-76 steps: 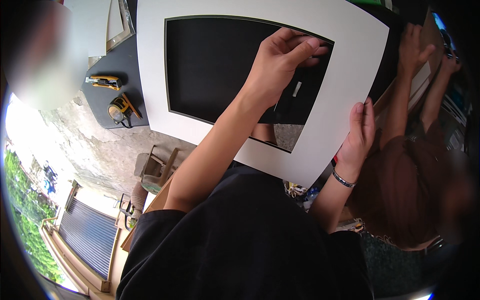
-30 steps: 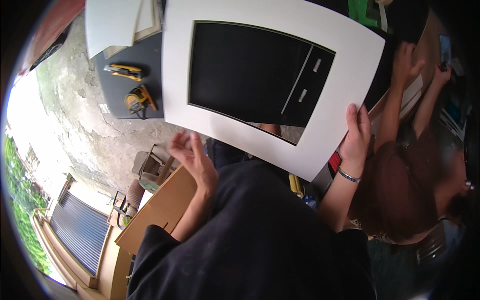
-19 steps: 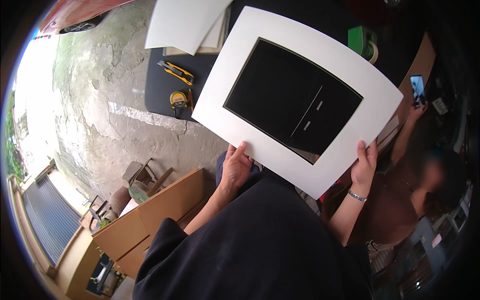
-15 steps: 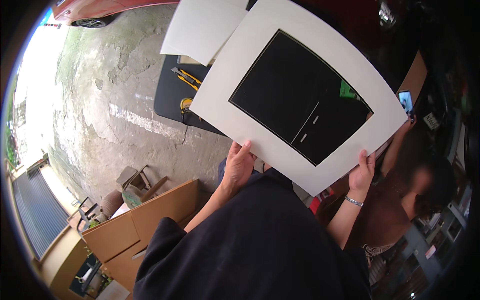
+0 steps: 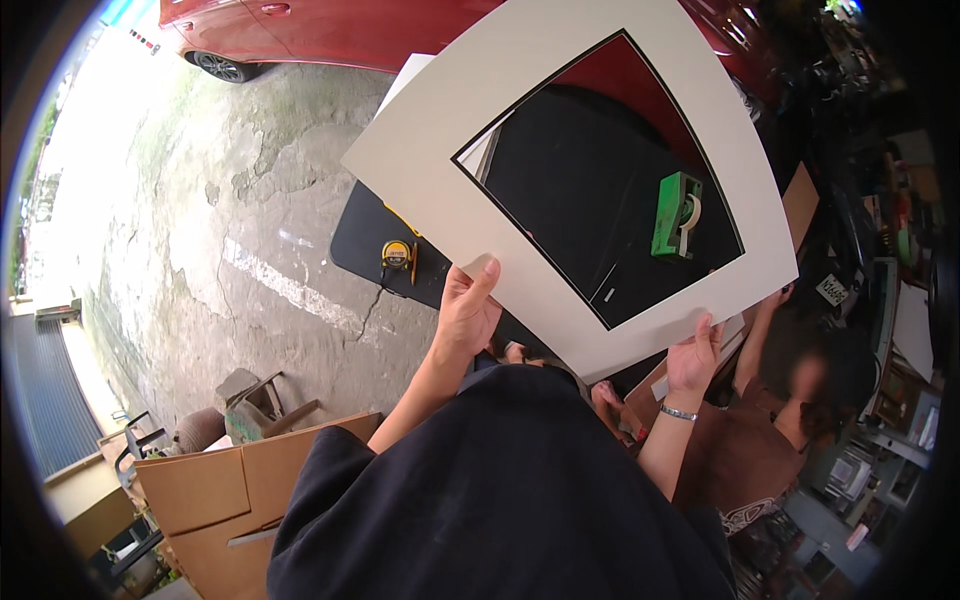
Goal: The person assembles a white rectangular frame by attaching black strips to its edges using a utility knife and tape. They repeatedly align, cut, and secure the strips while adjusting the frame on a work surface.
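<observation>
Cracked grey concrete floor (image 5: 290, 190) spread across the background, with a glossy red car (image 5: 350, 35) parked along the top. Below the car stood a matte black table (image 5: 360, 230) with rounded corners. At the right was a co-worker in a brown shirt (image 5: 735, 450); folded brown cardboard (image 5: 200, 490) stood at lower left. Tilted above the table, in both hands, was a flat white board frame (image 5: 545, 295) with a large window. The left hand (image 5: 472, 310) pinched its lower left edge, thumb on the face and fingers behind; the right hand (image 5: 693, 360), half curled, gripped the lower right edge. Through the window showed a green tape dispenser (image 5: 668, 215). Dark characters marked a small white plate (image 5: 832, 290), and fine print lay on a yellow-and-black tape measure (image 5: 397, 256) near the table's edge.
</observation>
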`<control>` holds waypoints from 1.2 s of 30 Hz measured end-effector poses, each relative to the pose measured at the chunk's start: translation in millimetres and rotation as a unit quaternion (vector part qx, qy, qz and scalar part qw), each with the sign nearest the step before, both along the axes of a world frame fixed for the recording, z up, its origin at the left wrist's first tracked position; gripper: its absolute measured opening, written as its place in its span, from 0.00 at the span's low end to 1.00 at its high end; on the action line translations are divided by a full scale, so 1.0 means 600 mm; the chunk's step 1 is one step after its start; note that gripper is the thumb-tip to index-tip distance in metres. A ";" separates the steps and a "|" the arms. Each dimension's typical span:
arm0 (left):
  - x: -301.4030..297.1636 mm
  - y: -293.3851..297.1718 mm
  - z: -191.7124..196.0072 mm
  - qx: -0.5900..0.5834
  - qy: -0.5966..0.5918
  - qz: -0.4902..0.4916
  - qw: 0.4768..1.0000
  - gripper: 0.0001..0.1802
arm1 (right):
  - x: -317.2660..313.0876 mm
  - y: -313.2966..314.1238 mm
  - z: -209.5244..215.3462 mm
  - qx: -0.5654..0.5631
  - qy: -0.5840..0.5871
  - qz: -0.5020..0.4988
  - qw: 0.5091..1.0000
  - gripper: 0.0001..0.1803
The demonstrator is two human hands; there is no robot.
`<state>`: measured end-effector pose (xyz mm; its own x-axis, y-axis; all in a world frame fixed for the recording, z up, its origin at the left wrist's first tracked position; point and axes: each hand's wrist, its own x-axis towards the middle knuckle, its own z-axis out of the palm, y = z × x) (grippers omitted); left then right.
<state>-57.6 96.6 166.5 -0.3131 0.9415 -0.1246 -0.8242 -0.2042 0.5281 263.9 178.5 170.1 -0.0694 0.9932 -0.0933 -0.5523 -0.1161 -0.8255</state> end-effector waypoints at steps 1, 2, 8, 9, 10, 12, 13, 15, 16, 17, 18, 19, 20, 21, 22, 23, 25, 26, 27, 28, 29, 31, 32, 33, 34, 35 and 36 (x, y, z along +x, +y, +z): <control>0.000 0.005 0.014 0.009 0.008 -0.003 1.000 0.19 | 0.007 0.001 -0.007 -0.002 0.014 -0.003 1.000 0.21; -0.001 0.006 0.020 0.015 0.016 -0.006 1.000 0.19 | 0.008 0.001 -0.013 -0.004 0.031 -0.005 0.999 0.21; -0.013 0.026 0.063 0.060 0.058 -0.019 0.996 0.22 | -0.001 0.003 -0.035 -0.009 0.038 -0.027 0.999 0.22; -0.016 0.029 0.066 0.062 0.063 -0.014 0.996 0.22 | 0.002 0.003 -0.038 -0.004 0.035 -0.021 0.999 0.23; -0.019 0.034 0.068 0.064 0.067 -0.010 0.996 0.23 | 0.000 0.005 -0.043 0.000 0.033 -0.014 0.999 0.25; -0.027 0.037 0.070 0.065 0.086 0.009 0.994 0.23 | -0.014 0.001 -0.035 0.004 0.041 0.015 0.999 0.29; -0.033 0.039 0.073 0.065 0.095 0.017 0.993 0.23 | -0.023 0.000 -0.028 0.002 0.049 0.026 0.998 0.31; -0.041 0.047 0.080 0.060 0.101 0.028 0.993 0.23 | -0.043 -0.004 0.001 0.007 0.060 0.043 0.997 0.29; -0.045 0.051 0.084 0.058 0.105 0.033 0.992 0.22 | -0.042 -0.004 -0.002 -0.003 0.074 0.050 0.996 0.27; -0.047 0.058 0.088 0.056 0.117 0.042 0.991 0.23 | -0.041 -0.003 -0.005 -0.012 0.087 0.056 0.995 0.25; -0.047 0.065 0.092 0.054 0.129 0.049 0.989 0.23 | -0.039 -0.003 -0.008 -0.023 0.100 0.062 0.993 0.23; -0.049 0.071 0.093 0.053 0.141 0.056 0.987 0.23 | -0.036 -0.005 -0.014 -0.023 0.106 0.073 0.991 0.23; -0.052 0.074 0.095 0.032 0.161 0.071 0.984 0.24 | -0.037 -0.005 -0.019 -0.022 0.112 0.084 0.990 0.22; -0.052 0.077 0.095 0.016 0.175 0.082 0.981 0.24 | -0.038 -0.004 -0.020 -0.019 0.118 0.091 0.989 0.20; -0.053 0.081 0.094 0.000 0.190 0.092 0.977 0.24 | -0.043 -0.006 -0.019 -0.025 0.115 0.076 0.990 0.19; -0.056 0.084 0.096 0.001 0.189 0.085 0.978 0.25 | -0.046 -0.004 -0.021 -0.018 0.116 0.083 0.990 0.18; -0.063 0.094 0.103 0.002 0.188 0.069 0.980 0.25 | -0.024 -0.001 -0.049 0.015 0.099 0.102 0.990 0.21; -0.071 0.099 0.109 0.000 0.193 0.078 0.978 0.25 | -0.020 0.001 -0.050 0.028 0.104 0.111 0.988 0.24; -0.077 0.105 0.115 -0.003 0.198 0.087 0.976 0.25 | -0.015 0.007 -0.049 0.041 0.110 0.121 0.986 0.27; -0.085 0.111 0.122 -0.005 0.203 0.097 0.974 0.25 | -0.010 0.014 -0.048 0.054 0.114 0.131 0.983 0.31; -0.096 0.113 0.129 0.023 0.190 0.054 0.980 0.24 | 0.000 0.022 -0.036 0.044 0.165 0.119 0.978 0.35; -0.126 0.114 0.131 0.045 0.189 0.028 0.980 0.23 | 0.019 0.046 0.005 0.022 0.274 0.106 0.956 0.46; -0.133 0.121 0.129 0.059 0.182 0.014 0.981 0.23 | 0.031 0.050 0.033 0.006 0.233 0.048 0.971 0.51; -0.135 0.126 0.127 0.039 0.182 0.044 0.982 0.23 | 0.051 0.057 0.039 0.015 0.268 0.067 0.961 0.51; -0.137 0.127 0.131 0.043 0.186 0.031 0.981 0.22 | 0.077 0.067 0.043 0.024 0.303 0.086 0.949 0.51; -0.138 0.127 0.136 0.045 0.194 0.018 0.980 0.22 | 0.101 0.078 0.038 0.040 0.272 0.126 0.953 0.51; -0.139 0.127 0.138 0.046 0.198 0.004 0.979 0.22 | 0.126 0.088 0.035 0.055 0.237 0.166 0.956 0.52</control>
